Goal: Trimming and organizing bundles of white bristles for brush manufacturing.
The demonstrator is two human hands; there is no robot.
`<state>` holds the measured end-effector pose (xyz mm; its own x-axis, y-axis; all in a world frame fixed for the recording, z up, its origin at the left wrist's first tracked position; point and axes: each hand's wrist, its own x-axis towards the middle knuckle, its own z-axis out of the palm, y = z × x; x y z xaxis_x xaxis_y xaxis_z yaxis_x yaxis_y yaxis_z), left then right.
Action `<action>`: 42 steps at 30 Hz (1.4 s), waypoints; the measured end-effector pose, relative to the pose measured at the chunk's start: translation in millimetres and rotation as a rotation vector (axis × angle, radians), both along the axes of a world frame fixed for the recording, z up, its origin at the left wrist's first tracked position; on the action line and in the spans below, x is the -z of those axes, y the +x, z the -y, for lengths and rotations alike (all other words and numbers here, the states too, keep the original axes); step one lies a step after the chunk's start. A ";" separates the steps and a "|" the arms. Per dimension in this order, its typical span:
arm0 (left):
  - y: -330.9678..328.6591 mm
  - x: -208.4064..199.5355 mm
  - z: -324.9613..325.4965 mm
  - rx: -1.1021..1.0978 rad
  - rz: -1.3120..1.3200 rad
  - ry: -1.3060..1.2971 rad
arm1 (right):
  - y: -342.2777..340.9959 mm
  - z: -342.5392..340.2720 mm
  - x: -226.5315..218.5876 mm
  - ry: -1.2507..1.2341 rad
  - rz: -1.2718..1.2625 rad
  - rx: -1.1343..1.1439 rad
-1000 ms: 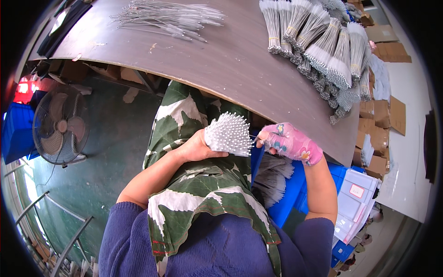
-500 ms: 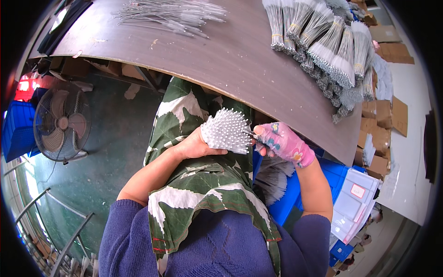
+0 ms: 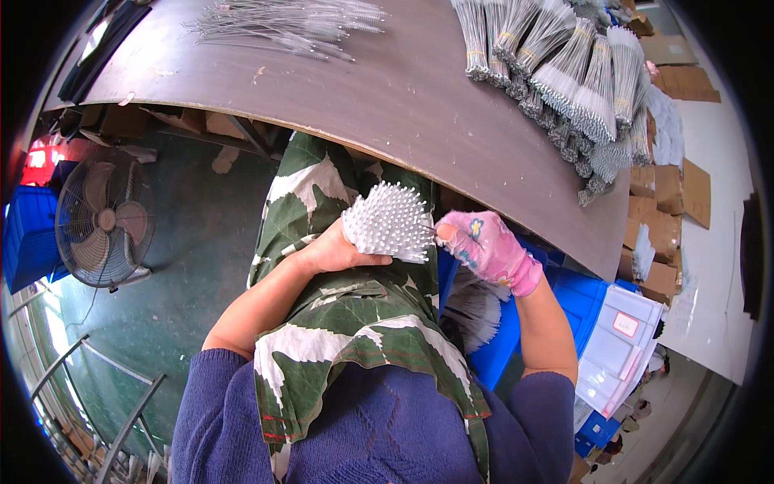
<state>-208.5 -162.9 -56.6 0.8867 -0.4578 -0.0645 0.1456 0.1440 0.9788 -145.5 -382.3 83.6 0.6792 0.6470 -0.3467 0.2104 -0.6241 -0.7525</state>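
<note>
My left hand (image 3: pixel 332 245) is wrapped around a thick bundle of thin brushes (image 3: pixel 389 224), held above my lap. Their white-tipped ends face up, packed close together like a dome. My right hand (image 3: pixel 488 248), in a pink flowered glove with bare fingertips, is closed in a pinch at the bundle's right edge. A thin dark bit shows between the fingertips and the bundle; too little of it is visible to name. Below the right hand, more pale brushes (image 3: pixel 474 310) lie in a blue bin (image 3: pixel 504 343) beside my lap.
On the brown table (image 3: pixel 387 105) ahead, loose wire brushes (image 3: pixel 286 28) lie at the far left and banded brush bundles (image 3: pixel 576 89) are piled at the right. A fan (image 3: pixel 105 219) stands at left. A clear plastic box (image 3: pixel 621 343) and cardboard boxes (image 3: pixel 657 234) are at right.
The gloved right hand has turned slightly and its fingers have curled in more at the bundle's edge. The left hand keeps its hold. The whole view has shifted a little.
</note>
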 end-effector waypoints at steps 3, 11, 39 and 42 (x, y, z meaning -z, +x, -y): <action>-0.7 -0.2 0.2 0.036 0.057 0.010 | -2.9 1.1 -1.3 -0.009 -0.033 0.019; -2.6 -4.5 -0.4 0.035 0.053 -0.039 | -1.9 6.5 -15.7 -0.039 -0.073 0.056; -1.7 6.3 2.1 0.074 0.061 -0.068 | -4.3 -0.1 7.0 0.083 -0.582 0.246; -0.6 9.8 3.0 0.103 0.157 -0.029 | -10.1 3.6 14.6 0.225 -0.501 0.199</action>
